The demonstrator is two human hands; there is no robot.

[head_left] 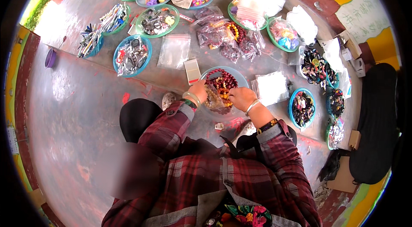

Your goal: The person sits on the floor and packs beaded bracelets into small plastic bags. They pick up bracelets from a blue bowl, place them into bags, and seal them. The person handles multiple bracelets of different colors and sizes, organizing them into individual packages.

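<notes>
A pale round bowl (239, 76) sits on the floor in front of me, holding strings of dark red beads (222, 79). My left hand (197, 91), with a light bangle at the wrist, is closed on the edge of a clear plastic bag (212, 97) over the bowl's left side. Yellow and brown beads show in and beside this bag. At the bowl's right side, my right hand (242, 99), with a silvery bangle, pinches a string of yellow and dark beads (226, 95). Its fingertips partly hide what they grip.
A small flat box (192, 72) and clear bags (174, 51) lie left of the bowl; white packets (271, 88) lie right. Bagged beads (214, 33) are heaped beyond. Blue bowls (150, 57), green bowls (177, 20) and a right-hand blue basket (292, 117) hold small goods.
</notes>
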